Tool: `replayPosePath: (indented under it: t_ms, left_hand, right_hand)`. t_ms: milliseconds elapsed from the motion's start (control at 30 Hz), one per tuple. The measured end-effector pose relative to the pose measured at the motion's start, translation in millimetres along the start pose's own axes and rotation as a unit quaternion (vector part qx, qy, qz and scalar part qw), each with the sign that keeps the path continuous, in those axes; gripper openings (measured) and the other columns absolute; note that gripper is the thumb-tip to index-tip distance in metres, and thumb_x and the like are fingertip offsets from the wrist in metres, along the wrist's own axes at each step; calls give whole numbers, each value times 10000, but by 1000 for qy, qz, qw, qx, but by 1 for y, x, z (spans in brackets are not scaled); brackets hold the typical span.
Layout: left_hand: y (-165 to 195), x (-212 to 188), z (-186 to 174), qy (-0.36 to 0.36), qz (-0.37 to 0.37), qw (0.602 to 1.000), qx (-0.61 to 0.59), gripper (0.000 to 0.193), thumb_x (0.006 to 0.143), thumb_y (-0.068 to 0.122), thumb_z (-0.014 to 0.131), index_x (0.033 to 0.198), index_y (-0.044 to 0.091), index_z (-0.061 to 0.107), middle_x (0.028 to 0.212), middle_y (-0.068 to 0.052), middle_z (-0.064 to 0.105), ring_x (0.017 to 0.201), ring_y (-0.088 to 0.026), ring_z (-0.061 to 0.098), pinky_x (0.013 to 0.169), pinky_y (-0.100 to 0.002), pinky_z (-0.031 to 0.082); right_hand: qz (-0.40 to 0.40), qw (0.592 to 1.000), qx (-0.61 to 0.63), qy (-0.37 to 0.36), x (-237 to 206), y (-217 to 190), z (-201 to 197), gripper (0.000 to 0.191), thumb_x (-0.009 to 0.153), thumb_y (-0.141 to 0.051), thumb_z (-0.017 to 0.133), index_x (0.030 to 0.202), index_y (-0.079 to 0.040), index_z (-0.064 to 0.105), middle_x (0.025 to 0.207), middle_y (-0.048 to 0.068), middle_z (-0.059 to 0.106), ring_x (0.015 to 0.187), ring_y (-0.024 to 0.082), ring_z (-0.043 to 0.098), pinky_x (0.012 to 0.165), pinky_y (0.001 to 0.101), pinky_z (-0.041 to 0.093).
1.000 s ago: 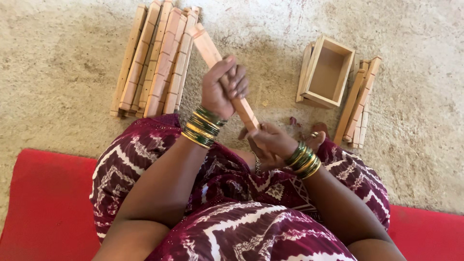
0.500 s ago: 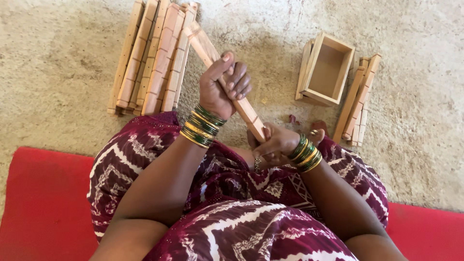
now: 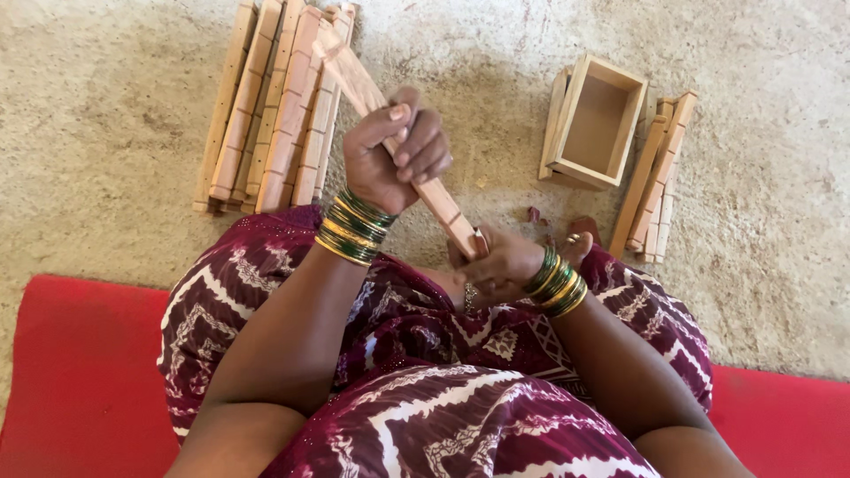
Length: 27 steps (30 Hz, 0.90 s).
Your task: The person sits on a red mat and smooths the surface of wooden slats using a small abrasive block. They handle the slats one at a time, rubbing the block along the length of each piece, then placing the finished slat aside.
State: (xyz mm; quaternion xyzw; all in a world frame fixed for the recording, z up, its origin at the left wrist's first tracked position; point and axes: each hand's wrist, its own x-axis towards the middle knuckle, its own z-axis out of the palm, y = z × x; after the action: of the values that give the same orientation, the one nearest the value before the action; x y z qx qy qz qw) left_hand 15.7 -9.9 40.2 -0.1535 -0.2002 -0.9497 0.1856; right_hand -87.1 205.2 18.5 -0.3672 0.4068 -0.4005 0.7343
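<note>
My left hand [image 3: 394,155] is wrapped around the middle of a long notched wooden strip [image 3: 354,81] that slants from upper left down to my lap. At the strip's lower end my right hand [image 3: 500,265] is closed around it, resting on my knee. Both wrists wear green and gold bangles. What lies under my right palm is hidden. I sit on a red mat [image 3: 80,372] in a maroon and white patterned garment.
A stack of several similar wooden strips [image 3: 266,106] lies on the sandy floor at upper left. An open wooden box frame [image 3: 567,115] sits at upper right, with more strips [image 3: 660,177] beside it. Small reddish bits [image 3: 533,214] lie near my right knee.
The strip and both hands have barely shifted; my left hand's grip stays on the strip's middle and my right hand stays at its lower end.
</note>
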Motion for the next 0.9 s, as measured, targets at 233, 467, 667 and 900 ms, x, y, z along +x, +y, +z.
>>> replayPosePath:
  t_ms: [233, 467, 667, 900]
  left_hand:
    - [-27, 1, 1, 486, -4, 864, 135, 294, 951, 317, 699, 755, 165, 539, 606, 38, 523, 461, -99, 471, 444, -276, 472]
    - [-25, -6, 11, 208, -27, 972, 102, 326, 954, 398, 684, 800, 142, 553, 574, 62, 476, 461, -77, 432, 445, -253, 413]
    - [-34, -1, 2, 324, -28, 931, 168, 312, 947, 379, 682, 757, 164, 559, 588, 56, 512, 488, -98, 472, 476, -258, 451]
    - [-24, -7, 6, 221, -25, 971, 85, 344, 947, 353, 682, 717, 141, 539, 532, 65, 464, 430, -72, 423, 417, -243, 397]
  right_hand:
    - [186, 861, -302, 364, 26, 2, 16, 223, 891, -281, 775, 901, -95, 653, 640, 9, 652, 454, 86, 569, 387, 248, 490]
    - [91, 984, -31, 149, 2, -2, 10, 264, 913, -228, 775, 785, -84, 594, 544, -4, 585, 384, 92, 517, 330, 264, 420]
    - [121, 923, -223, 291, 17, 6, 13, 249, 926, -281, 748, 820, -83, 638, 556, -11, 632, 385, 81, 550, 346, 247, 479]
    - [185, 945, -152, 224, 14, -14, 15, 184, 886, -227, 744, 824, -68, 676, 545, 30, 629, 391, 111, 554, 355, 282, 454]
